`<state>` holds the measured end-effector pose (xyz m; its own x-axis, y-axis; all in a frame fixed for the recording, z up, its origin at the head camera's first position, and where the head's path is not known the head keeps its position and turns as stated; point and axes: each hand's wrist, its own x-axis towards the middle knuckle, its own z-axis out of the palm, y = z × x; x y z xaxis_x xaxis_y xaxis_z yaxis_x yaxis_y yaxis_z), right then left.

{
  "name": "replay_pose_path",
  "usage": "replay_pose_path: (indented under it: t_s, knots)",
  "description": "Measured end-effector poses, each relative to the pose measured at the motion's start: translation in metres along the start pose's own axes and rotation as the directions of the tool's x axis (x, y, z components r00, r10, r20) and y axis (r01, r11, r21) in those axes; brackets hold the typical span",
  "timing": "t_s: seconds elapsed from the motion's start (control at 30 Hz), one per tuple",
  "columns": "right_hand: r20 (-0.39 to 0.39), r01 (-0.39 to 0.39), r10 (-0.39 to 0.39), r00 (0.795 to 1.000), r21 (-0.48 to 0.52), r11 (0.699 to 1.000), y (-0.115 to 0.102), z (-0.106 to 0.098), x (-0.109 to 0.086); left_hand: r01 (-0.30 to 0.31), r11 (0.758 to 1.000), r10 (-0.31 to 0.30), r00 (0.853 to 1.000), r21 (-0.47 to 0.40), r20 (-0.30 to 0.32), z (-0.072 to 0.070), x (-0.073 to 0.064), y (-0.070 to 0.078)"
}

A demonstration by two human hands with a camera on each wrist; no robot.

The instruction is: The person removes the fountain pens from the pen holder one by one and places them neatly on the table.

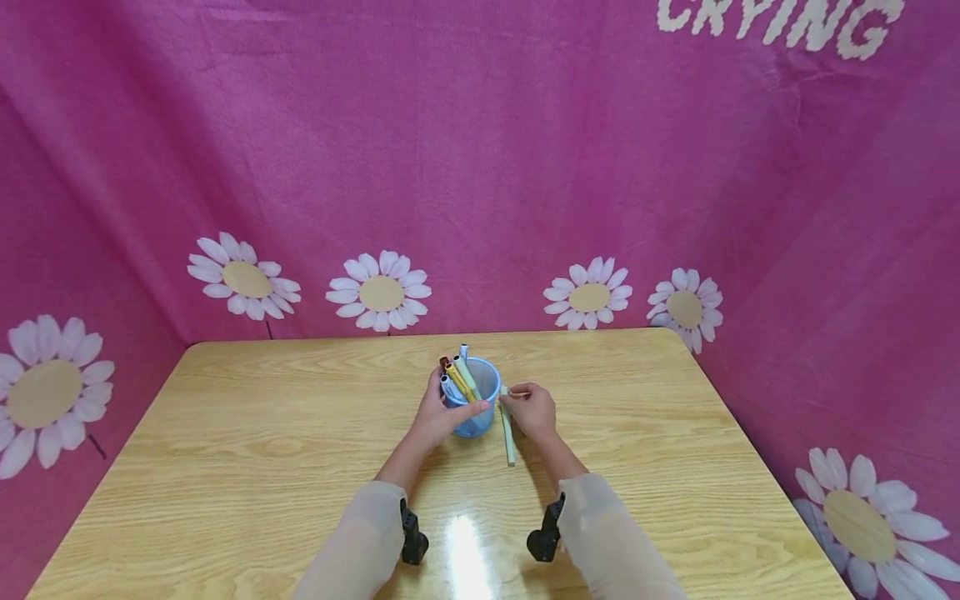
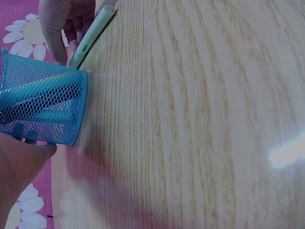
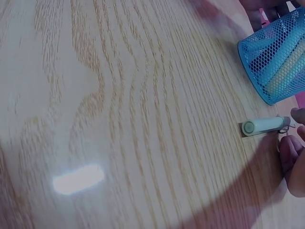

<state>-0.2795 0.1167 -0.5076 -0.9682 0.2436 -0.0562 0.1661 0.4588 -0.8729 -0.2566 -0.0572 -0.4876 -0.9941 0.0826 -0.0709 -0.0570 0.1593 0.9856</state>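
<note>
Near the middle of the table, my left hand (image 1: 441, 417) grips a blue mesh pen cup (image 1: 489, 377), its thumb across the near side. Several pens lean in the cup, among them a yellow pen (image 1: 459, 381), a dark red one and pale blue and green ones. Just right of the cup, a light green pen (image 1: 508, 442) lies on the tabletop. My right hand (image 1: 534, 410) pinches its far end between thumb and fingers. The right wrist view shows the pen (image 3: 264, 125) beside the base of the mesh cup (image 3: 274, 62).
The wooden table (image 1: 300, 433) reaches back to a pink cloth (image 1: 480, 167) printed with daisies, which also hangs along both sides. Light glares off the tabletop near the front. A small black camera (image 1: 413, 537) sits on the left wrist, and another (image 1: 546, 533) on the right.
</note>
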Motion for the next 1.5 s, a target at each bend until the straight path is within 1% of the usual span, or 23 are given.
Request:
replay_pose_path:
  t_s: [0.23,0.37,0.47,0.63,0.8,1.0,1.1,1.27,1.37,1.5]
  knots:
    - [-0.003,0.012,-0.012,1.0,0.039,0.999,-0.002,-0.006,0.002,0.012,1.0,-0.012,1.0,0.019,0.008,-0.001,0.001,0.0]
    - [0.013,0.003,-0.004,1.0,0.066,0.998,-0.006,-0.011,0.004,0.022,1.0,-0.022,1.0,0.019,0.009,0.0,0.0,0.001]
    - [0.023,0.014,-0.016,1.0,0.076,0.997,-0.008,-0.014,0.007,0.019,1.0,-0.02,1.0,0.014,0.01,0.0,0.0,0.002]
    - [0.029,0.055,-0.057,0.998,0.067,0.996,-0.015,-0.021,0.012,0.014,1.0,-0.014,1.0,0.013,0.014,0.001,0.001,0.0]
    - [0.056,0.09,-0.094,0.994,0.075,0.993,-0.022,-0.027,0.014,0.033,0.999,-0.034,0.999,0.027,0.019,0.001,0.001,-0.002]
    - [0.086,0.135,-0.142,0.986,0.083,0.987,-0.033,-0.033,0.012,0.047,0.999,-0.047,0.998,0.019,0.043,-0.001,0.004,-0.002]
    - [0.099,0.164,-0.17,0.98,0.066,0.984,-0.04,-0.035,0.01,0.049,0.999,-0.049,0.997,0.006,0.054,-0.001,0.005,-0.002]
    - [0.117,0.183,-0.188,0.975,0.047,0.982,-0.05,-0.039,0.007,0.051,0.998,-0.052,0.997,0.022,0.049,0.0,0.004,-0.001]
    - [0.126,0.21,-0.216,0.968,0.059,0.976,-0.057,-0.04,0.005,0.028,0.999,-0.029,0.999,0.035,0.034,0.0,0.002,0.0]
    - [0.14,0.244,-0.254,0.957,0.083,0.966,-0.066,-0.04,0.001,0.001,1.0,-0.001,1.0,0.027,0.023,0.001,0.0,0.0]
